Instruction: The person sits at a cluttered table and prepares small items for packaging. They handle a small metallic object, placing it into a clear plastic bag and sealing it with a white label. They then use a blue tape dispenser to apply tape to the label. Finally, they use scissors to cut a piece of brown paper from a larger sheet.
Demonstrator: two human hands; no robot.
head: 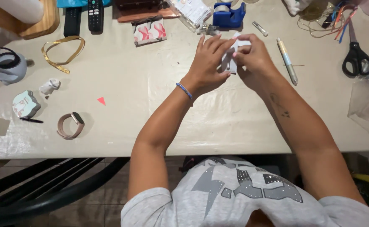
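Observation:
Both my hands meet over the far middle of the table (151, 126), pinching a small piece of white paper (230, 63) between them. My left hand (207, 63), with a blue bracelet at the wrist, holds the paper's left side with fingers stretched over it. My right hand (254, 56) grips its right and top edge with curled fingers. Much of the paper is hidden behind my fingers.
A pen (287, 61) lies right of my hands and black scissors (355, 56) further right. A blue tape dispenser (228, 14), remote controls (95, 14), gold ribbon (62, 52), a pink watch (71, 125) and a small red paper triangle (101, 100) lie about.

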